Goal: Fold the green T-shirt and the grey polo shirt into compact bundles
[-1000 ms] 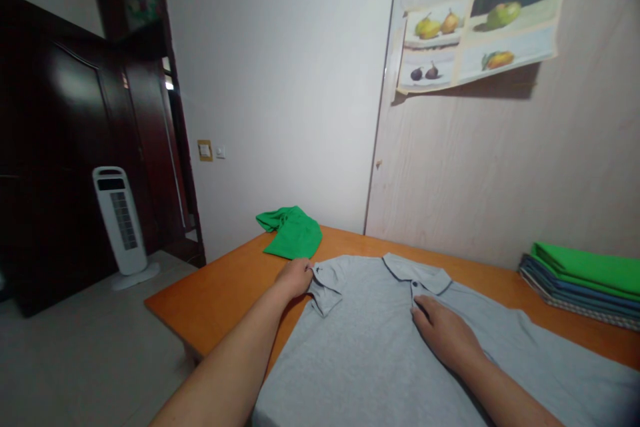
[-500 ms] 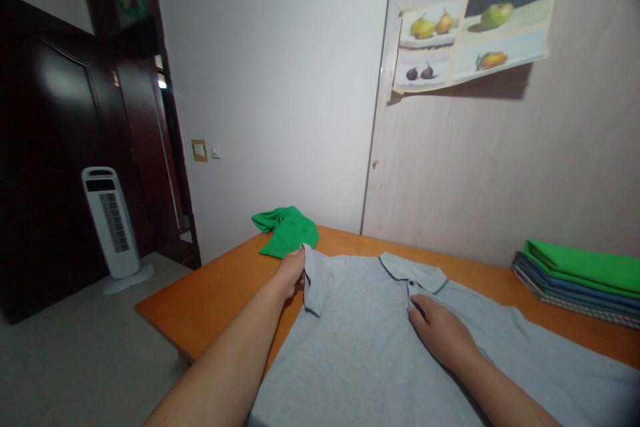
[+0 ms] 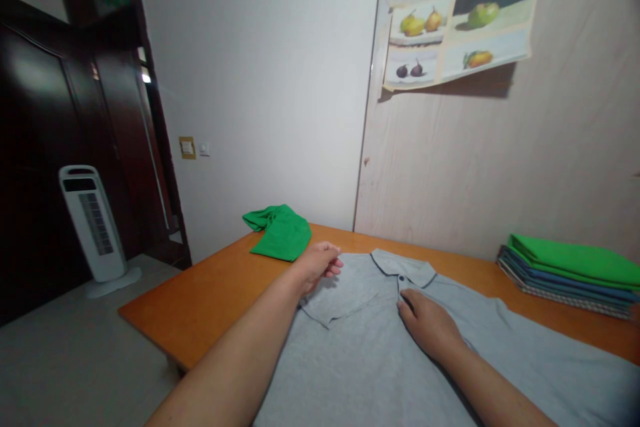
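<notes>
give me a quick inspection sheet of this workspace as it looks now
surface: orange wooden table, against a pale wall
job's things: grey polo shirt spread flat, collar away from the person, left sleeve folded inward
clutter: crumpled green cloth at the far left corner; stack of folded clothes at the right
hands: left hand over the folded sleeve, fingers loosely curled; right hand flat on the chest below the collar
cables: nothing seen
surroundings: fruit poster, tower fan on the floor, dark wooden door

Left hand [image 3: 320, 261] reaching forward with bare forearm stretched out, fingers loosely curled and slightly parted, palm turned down, right hand [image 3: 427, 323] pressed flat, fingers together pointing forward-left, right forearm angled in from lower right
</notes>
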A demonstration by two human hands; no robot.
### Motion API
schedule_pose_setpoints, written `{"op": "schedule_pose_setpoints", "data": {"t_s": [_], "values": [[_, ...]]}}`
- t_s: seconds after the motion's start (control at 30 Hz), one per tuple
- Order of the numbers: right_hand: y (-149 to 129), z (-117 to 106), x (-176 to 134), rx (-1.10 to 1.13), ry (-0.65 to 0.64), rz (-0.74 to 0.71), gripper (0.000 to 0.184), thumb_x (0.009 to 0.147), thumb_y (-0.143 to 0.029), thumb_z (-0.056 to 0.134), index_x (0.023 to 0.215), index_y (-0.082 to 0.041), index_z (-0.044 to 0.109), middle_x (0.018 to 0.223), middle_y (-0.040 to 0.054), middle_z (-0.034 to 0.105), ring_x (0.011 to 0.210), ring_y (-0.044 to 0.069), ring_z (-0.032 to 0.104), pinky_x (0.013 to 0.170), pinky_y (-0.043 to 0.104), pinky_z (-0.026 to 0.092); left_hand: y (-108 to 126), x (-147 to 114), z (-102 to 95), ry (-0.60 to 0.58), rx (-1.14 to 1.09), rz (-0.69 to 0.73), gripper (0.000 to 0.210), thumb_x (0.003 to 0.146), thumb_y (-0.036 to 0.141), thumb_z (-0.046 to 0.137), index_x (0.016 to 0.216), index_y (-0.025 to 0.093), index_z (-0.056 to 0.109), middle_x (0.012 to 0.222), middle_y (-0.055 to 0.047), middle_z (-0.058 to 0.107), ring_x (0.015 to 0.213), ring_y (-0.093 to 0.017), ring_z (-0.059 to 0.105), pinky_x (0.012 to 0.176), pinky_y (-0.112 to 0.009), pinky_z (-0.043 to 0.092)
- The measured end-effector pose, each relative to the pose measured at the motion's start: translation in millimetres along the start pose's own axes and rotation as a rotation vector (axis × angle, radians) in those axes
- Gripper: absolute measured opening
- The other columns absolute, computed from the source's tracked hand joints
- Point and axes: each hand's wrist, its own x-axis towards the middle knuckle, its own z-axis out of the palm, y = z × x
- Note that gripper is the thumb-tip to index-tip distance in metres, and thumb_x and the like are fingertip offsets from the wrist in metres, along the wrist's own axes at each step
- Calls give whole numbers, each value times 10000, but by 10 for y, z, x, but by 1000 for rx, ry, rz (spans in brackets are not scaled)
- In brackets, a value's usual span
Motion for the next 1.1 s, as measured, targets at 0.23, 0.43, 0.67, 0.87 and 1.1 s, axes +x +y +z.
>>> {"op": "schedule_pose_setpoints", "data": {"t_s": [0.23, 0.43, 0.67, 0.87, 1.1], "values": [[-20, -16, -1, -7, 7, 1, 433, 955, -341, 401, 1275, -162, 630, 1294, 131, 667, 1167, 268, 626, 989, 354, 437, -198, 168, -27, 208, 251, 54, 194, 940, 278, 436, 847, 164, 563, 766, -27, 620, 643, -113, 589, 562, -199, 425], [3, 8, 12, 13, 2, -6, 434, 954, -344, 405, 1278, -151, 621, 1311, 135, 656, 1181, 268, 614, 1001, 348, 425, -319, 261, 113, 199, 623, 211, 241, 928, 247, 458, 803, 180, 654, 907, -92, 695, 971, -247, 635, 835, -327, 467], [6, 21, 9, 9, 19, -13, 420, 956, -348, 407, 1261, -166, 630, 1279, 135, 671, 1160, 267, 626, 987, 348, 430, -580, 63, 421, -94, 899, 286, 456, 920, 420, 546, 1294, 166, 611, 1512, -176, 473, 1453, -327, 339, 1193, -477, 206], [-10, 21, 9, 4, 20, -7, 414, 952, -326, 415, 1264, -159, 630, 1306, 134, 663, 1187, 267, 610, 1015, 353, 417, -650, 39, 423, -201, 1052, 230, 686, 956, 617, 378, 1500, 200, 422, 1625, -142, 292, 1521, -311, 184, 1215, -528, 110], [-27, 18, -4, -4, 25, -1, 433, 953, -336, 415, 1282, -154, 629, 1298, 143, 666, 1219, 274, 598, 1036, 358, 413, -530, 326, 376, -13, 943, 202, 370, 888, 465, 577, 1147, 220, 680, 1273, -144, 663, 1265, -313, 547, 1044, -388, 395]]}}
